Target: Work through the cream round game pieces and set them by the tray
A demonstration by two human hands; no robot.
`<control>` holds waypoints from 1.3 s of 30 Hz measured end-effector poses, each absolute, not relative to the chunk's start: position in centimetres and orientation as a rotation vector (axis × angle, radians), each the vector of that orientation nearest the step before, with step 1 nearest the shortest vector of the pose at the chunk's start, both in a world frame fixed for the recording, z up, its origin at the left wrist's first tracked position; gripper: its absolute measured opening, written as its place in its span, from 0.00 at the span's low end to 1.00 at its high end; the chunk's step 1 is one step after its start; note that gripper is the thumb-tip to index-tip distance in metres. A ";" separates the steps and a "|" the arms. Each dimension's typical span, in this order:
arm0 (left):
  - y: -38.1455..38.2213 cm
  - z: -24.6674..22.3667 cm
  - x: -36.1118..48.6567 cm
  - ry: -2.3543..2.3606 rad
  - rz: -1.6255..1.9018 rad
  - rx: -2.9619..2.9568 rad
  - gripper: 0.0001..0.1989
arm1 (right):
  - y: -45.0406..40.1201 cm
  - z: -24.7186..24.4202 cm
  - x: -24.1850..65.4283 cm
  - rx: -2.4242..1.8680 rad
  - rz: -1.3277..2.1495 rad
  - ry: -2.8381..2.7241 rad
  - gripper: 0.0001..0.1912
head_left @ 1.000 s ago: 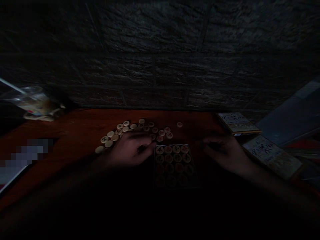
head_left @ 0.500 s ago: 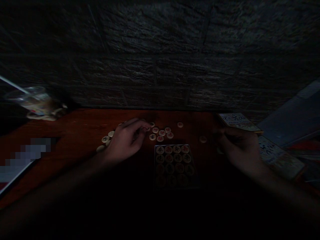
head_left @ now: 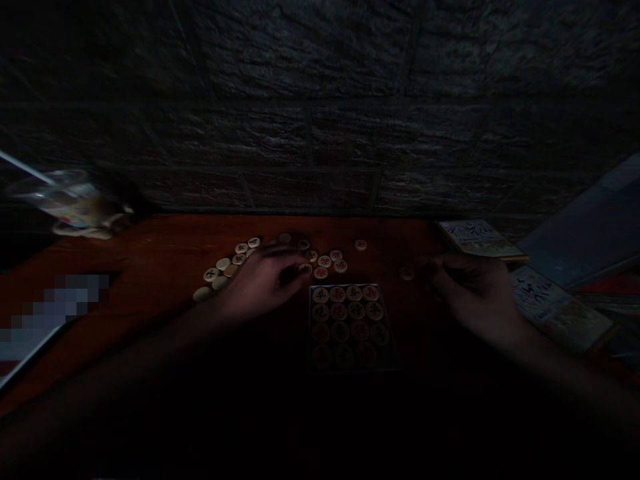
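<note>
Round xiangqi pieces with red or black characters lie on the reddish wooden table. My left hand (head_left: pixel 260 280) reaches over them, thumb and fingertips at a black-marked piece (head_left: pixel 305 269). Behind and left of that hand sit several more pieces (head_left: pixel 223 265). Red-marked pieces (head_left: pixel 325 262) are just right of its fingertips. A square box (head_left: pixel 311 327) in the middle holds rows of pieces; its near part is very dark. My right hand (head_left: pixel 470 287) hovers at the right with fingers curled together; what they hold, if anything, is too dark to see. A dim piece (head_left: pixel 407 273) lies left of it.
A plastic cup with a straw (head_left: pixel 75 200) stands at the far left. Below it, a pale flat item (head_left: pixel 35 347) is partly pixelated. Two illustrated boxes (head_left: pixel 475 238) lie at the right. A stone wall (head_left: pixel 310 133) rises behind the table.
My left hand has moved right and slightly toward me, from the back pieces to a nearer black-marked one, uncovering pieces behind it. My right hand has shifted slightly left.
</note>
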State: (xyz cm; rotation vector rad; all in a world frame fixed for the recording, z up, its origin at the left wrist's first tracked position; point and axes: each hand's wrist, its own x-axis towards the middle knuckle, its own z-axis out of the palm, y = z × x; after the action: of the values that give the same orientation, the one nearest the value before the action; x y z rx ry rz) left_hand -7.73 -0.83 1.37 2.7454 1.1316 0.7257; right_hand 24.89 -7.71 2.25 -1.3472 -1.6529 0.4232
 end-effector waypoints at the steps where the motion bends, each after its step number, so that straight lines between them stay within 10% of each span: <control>1: -0.8 1.3 -7.8 1.128 0.710 2.747 0.10 | -7.7 2.2 24.9 -1.350 0.420 -1.655 0.15; 39: -0.5 1.0 -7.9 1.154 0.888 2.778 0.12 | 1.8 3.2 21.0 -1.514 0.377 -2.327 0.13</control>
State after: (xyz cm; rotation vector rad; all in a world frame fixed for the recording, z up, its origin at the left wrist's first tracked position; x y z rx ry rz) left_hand -7.92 -0.52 0.96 2.7781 1.1542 0.8879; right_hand 21.04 1.77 3.25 -1.5136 -2.3268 0.3771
